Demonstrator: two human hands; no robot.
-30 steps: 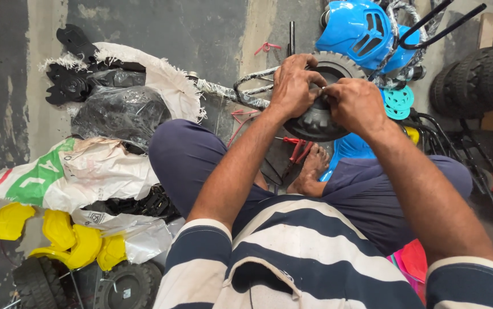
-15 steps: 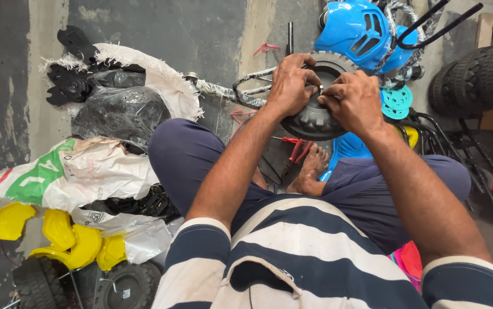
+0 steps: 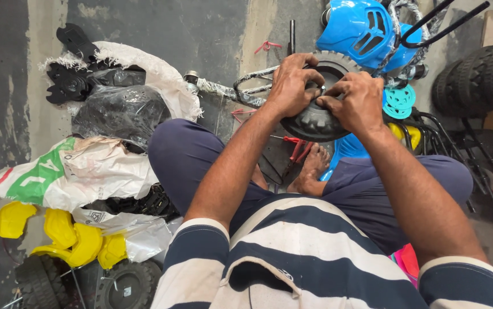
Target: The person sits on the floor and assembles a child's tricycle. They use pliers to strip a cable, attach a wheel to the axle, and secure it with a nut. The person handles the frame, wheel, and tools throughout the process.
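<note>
Gripping black wheel — hub upward — left hand, right hand, fingers clenched.

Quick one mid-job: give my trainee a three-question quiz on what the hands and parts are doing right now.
1. True or false: both hands grip the black treaded wheel.
2. Which colour is the plastic body part just beyond the wheel? A red, B blue, C white.
3. What yellow things lie on the floor at the person's left?

Key: 1 true, left hand and right hand both hold it. 2 B. 3 Yellow plastic parts beside a sack.
</note>
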